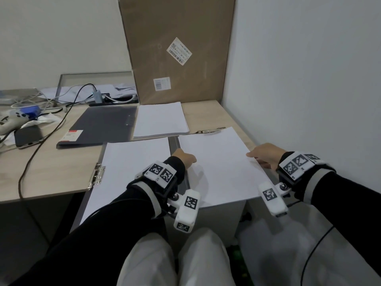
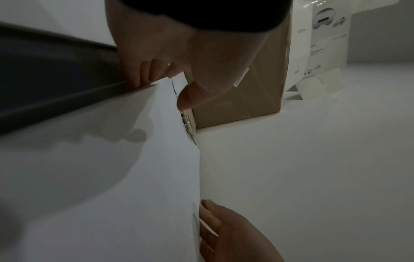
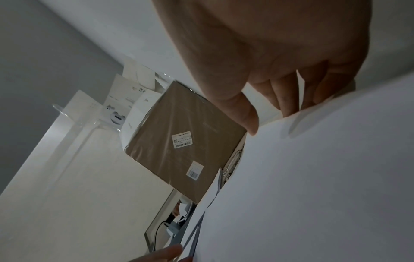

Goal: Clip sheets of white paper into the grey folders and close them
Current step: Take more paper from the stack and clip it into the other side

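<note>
An open grey folder (image 1: 173, 141) lies in front of me, with a metal clip (image 1: 97, 176) at its left edge and another clip (image 1: 208, 131) at the far right. One white sheet (image 1: 132, 174) covers the left half. A second white sheet (image 1: 220, 166) lies over the right half, slightly lifted. My left hand (image 1: 184, 158) pinches that sheet's left edge, thumb on top and fingers (image 2: 139, 76) curled under. The right hand (image 1: 262, 156) pinches the opposite edge, its thumb (image 3: 248, 120) above the sheet (image 3: 325, 177).
A closed grey folder (image 1: 101, 126) lies at the back left, beside a stack of white paper (image 1: 160, 120). A tall cardboard box (image 1: 179, 48) stands against the wall behind. Cables, a phone (image 1: 28, 136) and clutter fill the desk's left. A wall runs close on the right.
</note>
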`<act>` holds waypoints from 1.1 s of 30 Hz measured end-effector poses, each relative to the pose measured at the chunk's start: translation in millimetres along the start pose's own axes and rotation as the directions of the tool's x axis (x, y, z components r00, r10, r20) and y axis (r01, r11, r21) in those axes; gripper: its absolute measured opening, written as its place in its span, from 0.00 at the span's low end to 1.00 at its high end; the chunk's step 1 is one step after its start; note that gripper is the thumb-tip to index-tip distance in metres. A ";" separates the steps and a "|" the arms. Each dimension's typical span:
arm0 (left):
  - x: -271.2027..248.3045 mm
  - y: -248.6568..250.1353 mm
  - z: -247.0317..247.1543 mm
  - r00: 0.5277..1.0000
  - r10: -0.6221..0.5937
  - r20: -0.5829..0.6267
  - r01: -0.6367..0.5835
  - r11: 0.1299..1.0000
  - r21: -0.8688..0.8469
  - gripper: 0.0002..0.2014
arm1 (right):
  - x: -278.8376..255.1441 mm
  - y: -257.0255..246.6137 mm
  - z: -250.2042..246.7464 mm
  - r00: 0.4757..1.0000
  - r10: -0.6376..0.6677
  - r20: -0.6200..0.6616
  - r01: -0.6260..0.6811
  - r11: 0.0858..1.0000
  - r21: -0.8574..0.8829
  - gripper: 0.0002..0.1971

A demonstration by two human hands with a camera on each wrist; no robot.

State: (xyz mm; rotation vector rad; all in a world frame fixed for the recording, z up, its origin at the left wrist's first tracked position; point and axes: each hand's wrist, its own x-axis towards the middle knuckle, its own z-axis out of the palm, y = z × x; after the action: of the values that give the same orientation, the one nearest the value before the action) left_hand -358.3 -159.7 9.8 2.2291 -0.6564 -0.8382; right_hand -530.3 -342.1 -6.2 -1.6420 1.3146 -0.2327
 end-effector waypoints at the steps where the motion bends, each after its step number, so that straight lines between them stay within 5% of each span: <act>1: -1.4 -2.2 -0.9 1.000 0.014 0.025 -0.014 1.000 -0.017 0.28 | -3.4 0.0 0.2 1.000 -0.013 0.015 0.012 1.000 0.027 0.12; 3: -2.9 -11.1 -1.2 0.998 0.038 0.057 -0.037 0.999 -0.022 0.34 | -11.0 -0.7 0.5 0.999 -0.027 0.018 0.026 0.999 0.048 0.13; 5: -12.1 -14.5 -1.4 0.993 0.059 0.098 -0.057 0.998 -0.029 0.44 | -20.4 -2.1 1.3 0.999 -0.035 0.005 0.034 0.998 0.055 0.03; 8: -31.9 -19.3 -2.4 0.979 0.132 0.158 -0.151 0.982 0.115 0.49 | -28.9 0.6 -0.9 0.999 -0.038 0.018 0.036 0.996 0.076 0.25; 14: -59.1 -27.6 11.4 0.926 0.164 0.339 -0.322 0.812 0.486 0.61 | -37.4 8.5 0.0 0.999 -0.048 -0.007 0.048 0.992 0.116 0.28; 19: -63.5 -31.0 27.3 0.924 0.185 0.334 -0.360 0.715 0.599 0.65 | -45.3 10.2 1.2 0.995 -0.093 -0.023 0.094 0.991 0.095 0.25; 33: -57.5 -34.2 36.4 0.934 0.249 0.258 -0.355 0.728 0.586 0.63 | -45.2 15.7 2.4 0.997 -0.072 0.020 0.068 0.985 0.156 0.30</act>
State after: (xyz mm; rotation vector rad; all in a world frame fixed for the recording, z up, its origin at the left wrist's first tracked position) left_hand -415.3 -115.1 -14.0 2.5227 -1.5293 -0.6951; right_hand -556.6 -302.4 -1.2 -1.5556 1.1905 -0.3474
